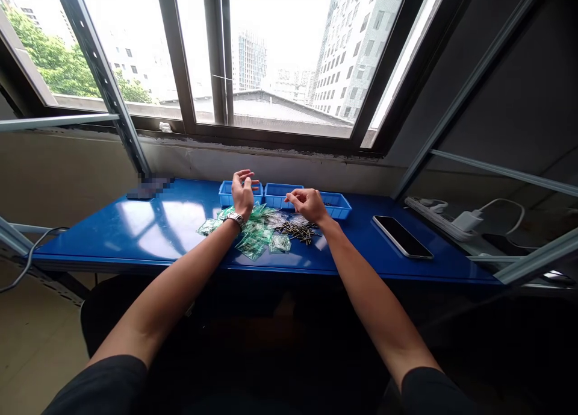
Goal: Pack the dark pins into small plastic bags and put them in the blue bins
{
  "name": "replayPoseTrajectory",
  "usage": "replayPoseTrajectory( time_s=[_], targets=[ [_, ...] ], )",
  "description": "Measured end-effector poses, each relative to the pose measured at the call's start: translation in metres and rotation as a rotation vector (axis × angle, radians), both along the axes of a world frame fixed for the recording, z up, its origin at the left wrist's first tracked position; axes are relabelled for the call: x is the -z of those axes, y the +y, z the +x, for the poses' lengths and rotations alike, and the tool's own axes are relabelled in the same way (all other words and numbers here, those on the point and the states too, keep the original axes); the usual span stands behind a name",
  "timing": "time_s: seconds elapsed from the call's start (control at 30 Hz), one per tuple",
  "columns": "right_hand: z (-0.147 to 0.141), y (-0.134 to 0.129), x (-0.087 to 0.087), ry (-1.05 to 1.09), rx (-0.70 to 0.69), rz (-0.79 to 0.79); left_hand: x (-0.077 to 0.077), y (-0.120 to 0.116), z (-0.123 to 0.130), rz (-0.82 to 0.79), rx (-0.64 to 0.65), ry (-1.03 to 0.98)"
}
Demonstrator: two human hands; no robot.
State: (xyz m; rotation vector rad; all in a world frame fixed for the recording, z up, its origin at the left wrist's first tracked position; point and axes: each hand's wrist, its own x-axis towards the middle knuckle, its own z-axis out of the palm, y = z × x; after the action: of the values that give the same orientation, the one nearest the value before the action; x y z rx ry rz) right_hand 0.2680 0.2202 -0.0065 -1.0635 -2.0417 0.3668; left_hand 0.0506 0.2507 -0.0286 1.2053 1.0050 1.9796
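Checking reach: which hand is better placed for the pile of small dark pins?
Right, probably: the right hand hovers just above the dark pins, while the left hand is raised over the green bags.

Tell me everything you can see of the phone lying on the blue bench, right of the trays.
The smartphone lies flat on the glossy blue bench top, with its long side slanting across the view. Its dark glass face looks unlit and reflects a little light, and a pale metallic rim runs around the edge. It sits to the right of the blue plastic tray, apart from it. Only the bench touches it; no hand is on it.
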Motion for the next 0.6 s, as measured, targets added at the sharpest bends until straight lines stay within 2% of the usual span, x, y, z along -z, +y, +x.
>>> replayPoseTrajectory(
  time_s=[0.17, 0.27, 0.4, 0.6],
  targets=[
    [0.012, -0.003, -0.01, -0.452, 0.188, -0.166, -0.002, -0.006, 0.004, 0.002, 0.026, 0.09],
    [0.01, -0.008, -0.014, -0.656, 0.251, -0.246, -0.002, -0.007, 0.005, 0.009, 0.044, 0.107],
    [0.0, -0.014, -0.017, -0.765, 0.294, -0.199, -0.001, -0.007, 0.006, 0.013, 0.082, 0.122],
    [-0.008, -0.014, -0.012, -0.843, 0.291, -0.088, 0.001, -0.007, 0.008, 0.018, 0.132, 0.141]
  ],
)
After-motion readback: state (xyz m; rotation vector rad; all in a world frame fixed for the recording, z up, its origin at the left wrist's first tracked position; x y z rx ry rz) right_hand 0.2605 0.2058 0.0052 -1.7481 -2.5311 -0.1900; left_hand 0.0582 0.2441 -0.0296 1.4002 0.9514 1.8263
